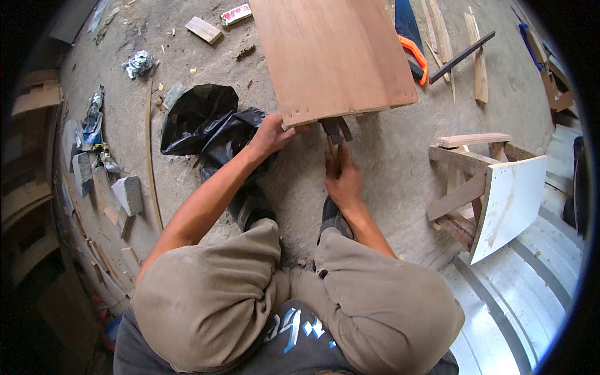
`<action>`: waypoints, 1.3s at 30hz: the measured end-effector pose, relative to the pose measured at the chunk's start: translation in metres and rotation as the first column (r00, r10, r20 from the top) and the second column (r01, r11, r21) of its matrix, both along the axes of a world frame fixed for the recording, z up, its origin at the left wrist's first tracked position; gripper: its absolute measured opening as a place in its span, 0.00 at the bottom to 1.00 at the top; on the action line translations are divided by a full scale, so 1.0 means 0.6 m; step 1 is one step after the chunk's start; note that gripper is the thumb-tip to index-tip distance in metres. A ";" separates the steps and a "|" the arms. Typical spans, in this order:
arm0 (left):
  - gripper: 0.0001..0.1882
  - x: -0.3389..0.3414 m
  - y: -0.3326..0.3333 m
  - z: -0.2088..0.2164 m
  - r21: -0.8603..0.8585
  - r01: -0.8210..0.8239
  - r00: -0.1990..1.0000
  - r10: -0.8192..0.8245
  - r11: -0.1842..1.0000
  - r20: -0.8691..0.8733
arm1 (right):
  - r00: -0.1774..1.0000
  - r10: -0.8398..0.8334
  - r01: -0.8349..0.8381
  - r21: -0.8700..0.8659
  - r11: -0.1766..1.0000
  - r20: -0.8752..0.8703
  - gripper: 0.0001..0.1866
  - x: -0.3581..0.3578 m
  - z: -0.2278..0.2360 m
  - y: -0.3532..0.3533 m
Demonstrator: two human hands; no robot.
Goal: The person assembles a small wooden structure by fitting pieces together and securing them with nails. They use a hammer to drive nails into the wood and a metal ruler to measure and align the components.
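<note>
A reddish-brown plywood box (334, 53) stands in front of me, with small nail heads along its near edge. My left hand (269, 135) grips its near left corner, the fingertips partly hidden below the edge. In my right hand (344, 181) is a hammer (337, 129), held by its wooden handle. The dark hammer head is close against the box's near side, just under the top panel; whether it touches cannot be seen. A crumpled black plastic bag (215, 128) lies on the floor beside my left hand.
An orange-handled saw (415, 57), wood strips (476, 59) and a dark bar (462, 57) lie at the far right. To the right is a wooden frame with a white panel (509, 203), near corrugated metal sheets (500, 312). Concrete pieces (128, 195) and a long strip (150, 156) lie left.
</note>
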State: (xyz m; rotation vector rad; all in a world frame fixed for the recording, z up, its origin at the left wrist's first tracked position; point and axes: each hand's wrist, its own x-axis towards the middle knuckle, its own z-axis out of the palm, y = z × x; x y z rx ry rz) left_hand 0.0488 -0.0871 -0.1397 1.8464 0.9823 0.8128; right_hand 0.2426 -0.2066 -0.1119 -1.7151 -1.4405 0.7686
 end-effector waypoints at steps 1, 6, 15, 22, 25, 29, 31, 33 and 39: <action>0.20 -0.004 0.000 -0.006 0.009 -0.003 1.000 0.004 1.000 -0.029 | 1.000 0.004 -0.004 -0.020 1.000 -0.021 0.24 0.000 0.018 0.005; 0.20 -0.011 0.010 -0.032 -0.128 -0.031 0.992 0.014 0.991 -0.127 | 0.998 0.010 -0.013 -0.046 0.999 -0.065 0.24 0.004 0.021 0.001; 0.19 -0.007 0.011 -0.025 -0.031 0.012 0.996 -0.015 0.999 -0.091 | 0.998 0.045 -0.039 -0.122 0.992 0.045 0.26 0.019 0.007 0.014; 0.16 -0.009 0.011 -0.039 -0.051 0.004 0.999 -0.006 0.999 -0.048 | 1.000 0.026 -0.029 -0.174 0.984 -0.017 0.25 0.012 0.042 0.027; 0.16 -0.004 0.008 -0.027 -0.014 0.026 0.999 -0.027 1.000 -0.036 | 1.000 -0.005 0.005 -0.176 0.984 0.002 0.25 0.008 0.037 0.015; 0.15 -0.004 -0.001 -0.016 -0.089 0.037 0.999 -0.033 0.995 0.043 | 0.995 0.005 -0.037 -0.340 0.940 -0.097 0.26 0.018 0.075 0.041; 0.15 0.006 0.004 0.004 -0.078 0.022 0.999 -0.019 0.997 0.050 | 0.996 -0.005 -0.014 -0.200 0.980 -0.094 0.26 0.029 0.047 0.038; 0.14 0.005 0.003 0.003 -0.041 0.022 1.000 -0.023 0.999 -0.017 | 0.994 -0.030 0.016 -0.129 0.992 -0.106 0.27 0.026 0.038 0.029; 0.13 0.002 0.000 -0.012 -0.134 0.003 0.996 0.010 0.991 0.093 | 0.942 -0.119 0.078 -0.142 0.987 -0.313 0.26 0.007 0.017 -0.001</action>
